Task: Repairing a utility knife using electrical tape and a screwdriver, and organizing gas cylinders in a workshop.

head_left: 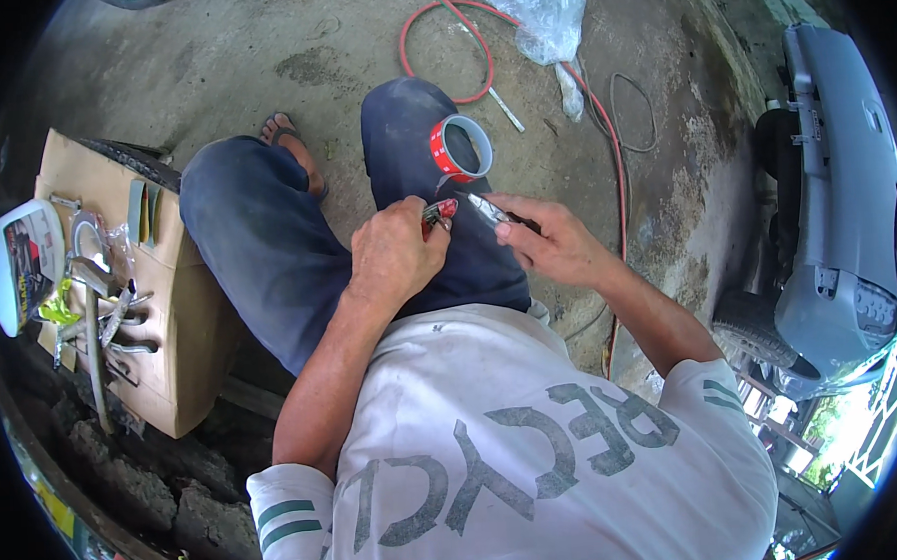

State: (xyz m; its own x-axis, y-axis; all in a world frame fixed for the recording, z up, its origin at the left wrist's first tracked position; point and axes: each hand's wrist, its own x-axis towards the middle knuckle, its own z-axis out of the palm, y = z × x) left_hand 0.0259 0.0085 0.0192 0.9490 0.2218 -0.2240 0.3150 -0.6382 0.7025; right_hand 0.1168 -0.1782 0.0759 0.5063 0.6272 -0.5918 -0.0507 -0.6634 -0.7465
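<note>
My left hand [395, 247] is closed around a small piece with a red end [443, 210]. Most of that piece is hidden by my fingers, so its kind is not plain. In my right hand [555, 240] is a knife [490, 212] with a silver blade and a dark handle. Its blade points left, toward the red end, with a small gap between them. Just beyond both hands, a roll of red tape [443, 152] with white marks and a pale inner ring stands on my right thigh [392, 132].
At my left, a cardboard sheet [181, 342] bears a hammer [93, 336], several hand tools and a white container [12, 264]. Ahead lie a red hose [408, 37] and clear plastic sheeting [537, 11]. A grey car bumper [834, 163] stands on the right.
</note>
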